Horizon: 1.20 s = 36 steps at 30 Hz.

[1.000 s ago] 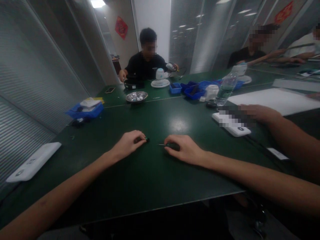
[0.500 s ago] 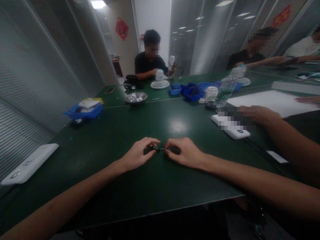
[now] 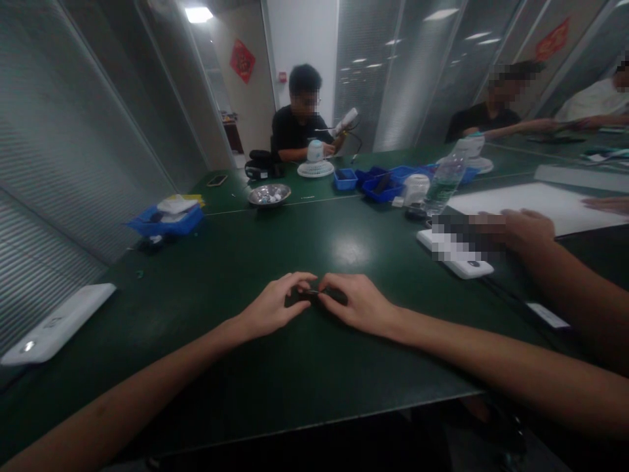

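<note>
My left hand [image 3: 275,305] and my right hand [image 3: 356,303] meet fingertip to fingertip on the dark green table [image 3: 236,262], low in the middle of the view. Both pinch a small dark part [image 3: 312,294] between them; its shape is too small and dim to make out. My right hand also covers a thin dark tool whose tip points left into the part. Both forearms rest on the table.
A co-worker's hand [image 3: 521,226] lies on a white device [image 3: 455,252] at the right. A white flat device [image 3: 54,324] sits far left. Blue trays [image 3: 164,219], a metal bowl [image 3: 268,194], a water bottle [image 3: 445,178] and a small fan [image 3: 315,160] stand farther back. People sit across the table.
My hands came together: the left slid right with its small part and the right edged left until the fingertips touch. The person opposite raised a white tool.
</note>
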{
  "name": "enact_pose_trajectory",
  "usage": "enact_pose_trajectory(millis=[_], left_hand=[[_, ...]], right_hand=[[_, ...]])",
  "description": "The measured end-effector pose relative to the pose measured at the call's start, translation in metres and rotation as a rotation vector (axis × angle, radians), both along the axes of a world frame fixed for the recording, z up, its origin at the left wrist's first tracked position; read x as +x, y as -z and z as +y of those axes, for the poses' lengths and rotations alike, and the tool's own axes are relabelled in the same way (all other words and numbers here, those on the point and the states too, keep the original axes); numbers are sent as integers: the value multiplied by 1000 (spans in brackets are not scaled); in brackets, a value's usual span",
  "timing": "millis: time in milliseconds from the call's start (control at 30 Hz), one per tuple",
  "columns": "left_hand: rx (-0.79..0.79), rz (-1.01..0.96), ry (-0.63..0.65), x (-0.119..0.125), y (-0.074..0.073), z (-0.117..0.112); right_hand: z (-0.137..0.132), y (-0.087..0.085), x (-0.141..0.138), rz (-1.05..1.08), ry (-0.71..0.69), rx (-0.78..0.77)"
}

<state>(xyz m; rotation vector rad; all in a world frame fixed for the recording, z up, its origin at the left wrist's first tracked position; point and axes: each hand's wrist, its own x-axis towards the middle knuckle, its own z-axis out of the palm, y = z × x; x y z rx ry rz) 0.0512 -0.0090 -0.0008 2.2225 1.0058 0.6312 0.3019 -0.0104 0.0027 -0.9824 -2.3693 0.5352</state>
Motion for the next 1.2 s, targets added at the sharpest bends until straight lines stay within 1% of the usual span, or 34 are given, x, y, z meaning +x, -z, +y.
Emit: enact_pose_trajectory(millis=[200, 267, 333, 433, 500, 533, 600, 667, 733, 767, 867, 933, 967, 1000, 1067, 1133, 1200], left_hand=[[45, 44, -78, -5, 2, 2], [80, 75, -82, -5, 2, 0], [144, 97, -48, -3, 0, 0], [228, 149, 70, 0, -3, 4], [254, 193, 132, -3, -6, 11], [260, 214, 143, -9, -7, 16], [263, 253, 115, -28, -7, 26], [259, 294, 32, -59, -7, 38], [263, 330, -106, -99, -3, 50], [260, 355, -141, -121, -1, 57], [314, 380, -313, -186, 8, 74], [319, 422, -424, -222, 12, 83], [316, 448, -448, -236, 14, 86], [315, 472, -463, -247, 14, 87], [317, 513, -488, -259, 13, 88], [325, 548, -535, -261, 9, 85], [321, 567, -579, -257, 6, 81]], right_hand=[[2, -1, 11, -56, 147, 2], [2, -2, 13, -56, 190, 1], [2, -3, 14, -48, 225, -7], [3, -2, 14, -44, 240, -2], [3, -1, 15, -55, 235, 2], [3, -1, 15, -62, 230, 0], [3, -1, 15, -73, 217, -12], [3, -2, 16, -77, 208, -24], [3, -3, 16, -83, 201, -38], [2, -3, 15, -87, 200, -40], [3, -4, 15, -99, 197, -34], [3, -4, 15, -99, 197, -28], [2, -4, 14, -97, 194, -28], [2, -5, 14, -95, 191, -31], [1, -6, 14, -96, 188, -36], [1, -7, 14, -106, 187, -48], [0, -8, 14, -115, 195, -56]])
